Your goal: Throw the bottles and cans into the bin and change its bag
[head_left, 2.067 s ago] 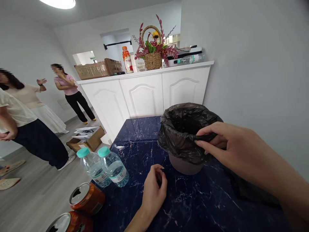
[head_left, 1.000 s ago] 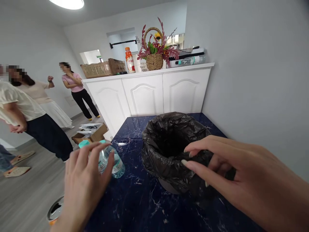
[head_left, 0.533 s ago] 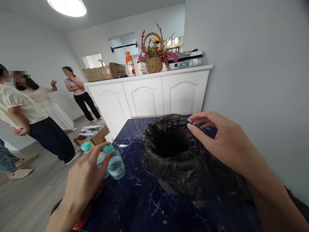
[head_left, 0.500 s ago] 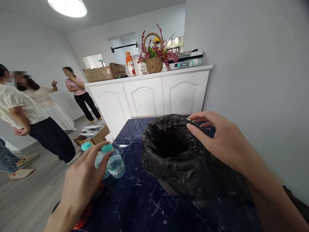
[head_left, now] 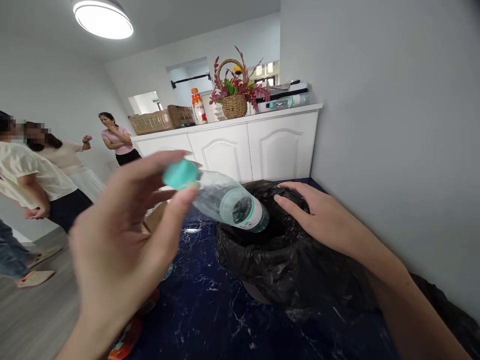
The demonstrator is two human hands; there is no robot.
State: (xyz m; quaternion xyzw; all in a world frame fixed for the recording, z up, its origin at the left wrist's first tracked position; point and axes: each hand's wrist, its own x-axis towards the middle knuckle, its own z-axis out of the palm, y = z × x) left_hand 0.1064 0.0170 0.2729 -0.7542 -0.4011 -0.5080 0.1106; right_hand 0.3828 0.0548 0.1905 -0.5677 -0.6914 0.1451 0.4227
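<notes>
My left hand (head_left: 127, 215) pinches the turquoise cap of a clear plastic water bottle (head_left: 228, 202) between thumb and fingers. The bottle lies tilted, its base over the mouth of a bin lined with a black bin bag (head_left: 262, 260). At the bin's right rim, my right hand (head_left: 318, 210) holds the bag's edge between thumb and fingertips. Below my left wrist, red-orange items (head_left: 127, 340) show in part at the table's left side. A sliver of another clear bottle (head_left: 168, 272) peeks out beside that wrist.
The bin stands on a dark blue marbled table (head_left: 210, 310). Behind it is a white cabinet (head_left: 221, 160) with a flower basket (head_left: 234, 106), an orange-capped bottle (head_left: 199, 107) and a crate (head_left: 153, 122) on top. A grey wall (head_left: 386, 125) rises on the right; several people stand at left.
My left hand has lifted one water bottle by its cap from the table's left side and carried it right, over the bin. My right hand stays at the bin's rim.
</notes>
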